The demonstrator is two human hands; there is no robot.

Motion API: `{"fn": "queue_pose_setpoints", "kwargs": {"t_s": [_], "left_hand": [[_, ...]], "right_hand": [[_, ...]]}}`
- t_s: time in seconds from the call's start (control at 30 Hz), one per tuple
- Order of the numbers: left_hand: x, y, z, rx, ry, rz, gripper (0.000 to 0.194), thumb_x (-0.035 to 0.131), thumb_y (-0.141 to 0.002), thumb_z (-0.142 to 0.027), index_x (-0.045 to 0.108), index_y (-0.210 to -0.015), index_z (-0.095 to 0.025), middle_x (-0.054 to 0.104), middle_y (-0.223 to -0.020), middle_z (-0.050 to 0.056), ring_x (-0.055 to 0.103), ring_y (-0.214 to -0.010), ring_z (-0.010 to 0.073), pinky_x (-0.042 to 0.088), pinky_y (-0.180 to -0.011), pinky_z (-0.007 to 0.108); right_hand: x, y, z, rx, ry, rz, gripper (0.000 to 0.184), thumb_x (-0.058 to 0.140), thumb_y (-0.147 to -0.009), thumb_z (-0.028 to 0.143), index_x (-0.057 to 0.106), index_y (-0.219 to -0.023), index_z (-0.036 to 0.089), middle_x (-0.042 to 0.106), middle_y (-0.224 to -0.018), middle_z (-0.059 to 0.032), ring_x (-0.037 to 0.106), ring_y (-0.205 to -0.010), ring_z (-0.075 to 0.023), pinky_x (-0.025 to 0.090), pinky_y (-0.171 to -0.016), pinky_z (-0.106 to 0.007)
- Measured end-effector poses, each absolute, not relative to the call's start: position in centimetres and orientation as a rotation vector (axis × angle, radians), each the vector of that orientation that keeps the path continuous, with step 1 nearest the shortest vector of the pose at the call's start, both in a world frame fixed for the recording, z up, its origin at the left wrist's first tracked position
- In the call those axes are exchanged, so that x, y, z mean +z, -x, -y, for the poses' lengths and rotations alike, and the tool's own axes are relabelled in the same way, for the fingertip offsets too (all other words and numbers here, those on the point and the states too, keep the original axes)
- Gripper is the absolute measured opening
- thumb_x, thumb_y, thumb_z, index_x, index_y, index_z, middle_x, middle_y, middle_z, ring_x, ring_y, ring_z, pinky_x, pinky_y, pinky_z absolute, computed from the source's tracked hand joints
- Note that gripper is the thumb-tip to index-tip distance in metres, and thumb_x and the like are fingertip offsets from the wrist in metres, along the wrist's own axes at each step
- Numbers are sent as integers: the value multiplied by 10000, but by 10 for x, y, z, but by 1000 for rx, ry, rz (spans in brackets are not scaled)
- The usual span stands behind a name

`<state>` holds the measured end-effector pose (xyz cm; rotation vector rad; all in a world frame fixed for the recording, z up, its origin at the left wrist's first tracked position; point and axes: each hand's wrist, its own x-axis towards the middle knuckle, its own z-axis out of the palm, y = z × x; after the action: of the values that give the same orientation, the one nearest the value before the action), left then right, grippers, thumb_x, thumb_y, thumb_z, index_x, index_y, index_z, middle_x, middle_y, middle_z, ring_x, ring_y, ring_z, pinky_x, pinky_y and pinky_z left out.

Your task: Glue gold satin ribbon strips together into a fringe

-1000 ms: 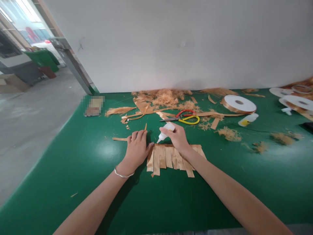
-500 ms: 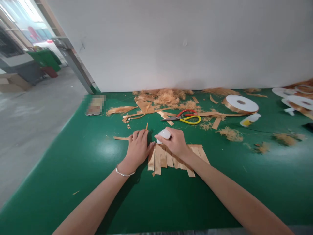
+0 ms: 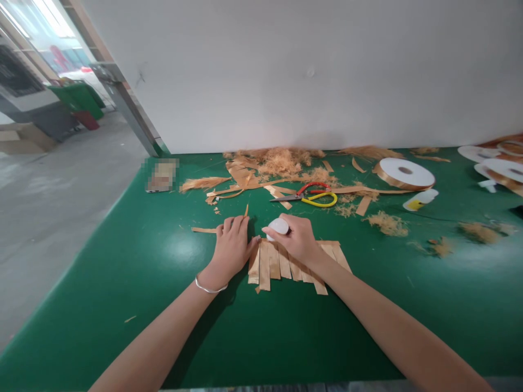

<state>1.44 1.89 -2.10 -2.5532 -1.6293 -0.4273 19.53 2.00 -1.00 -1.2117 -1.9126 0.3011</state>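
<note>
My right hand is closed around a white bottle, its rounded bottom facing me and its tip hidden. The bottle is over the upper edge of a row of tan ribbon strips laid side by side on the table. My left hand lies flat at the left end of that row, thumb near the row's upper corner. A narrow tan strip runs under its fingers, and another thin end sticks up past the fingertips.
Scissors with red and yellow handles lie beyond my hands on the green table. Behind them are loose tan fibres. At right stand a ribbon spool and a small bottle with a yellow label. A white wall closes the back.
My right hand and the bottle have shifted very slightly right and toward me. My left hand keeps its place; the whole view has drifted a little.
</note>
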Motion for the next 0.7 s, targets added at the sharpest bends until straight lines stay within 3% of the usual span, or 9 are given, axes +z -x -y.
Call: {"fn": "queue_pose_setpoints", "kwargs": {"t_s": [0.33, 0.53, 0.7], "left_hand": [[-22, -14, -19, -433, 2553, 1644, 462, 480, -867, -393, 445, -1260, -153, 513, -1236, 121, 411, -1118, 292, 373, -881, 443], [-20, -15, -19, -425, 2564, 1663, 456, 472, -870, -397, 452, -1261, -164, 510, -1235, 127, 406, -1131, 291, 368, -897, 444], [-21, -15, -20, -422, 2560, 1665, 449, 466, -874, -382, 448, -1260, -152, 509, -1247, 125, 400, -1135, 294, 358, -901, 443]], "right_hand": [[-4, -202, -16, 396, 1222, 1846, 414, 589, -781, 451, 347, -568, 192, 387, -514, 28, 324, -480, -89, 244, -472, -239], [-7, -214, -22, 917, 1250, 1290, 324, 654, -700, 470, 495, -642, 194, 481, -569, 22, 383, -471, -89, 294, -440, -230], [-9, -226, -27, 1280, 1105, 732, 349, 690, -613, 407, 407, -581, 206, 290, -419, 86, 226, -384, -53, 249, -383, -216]]}}
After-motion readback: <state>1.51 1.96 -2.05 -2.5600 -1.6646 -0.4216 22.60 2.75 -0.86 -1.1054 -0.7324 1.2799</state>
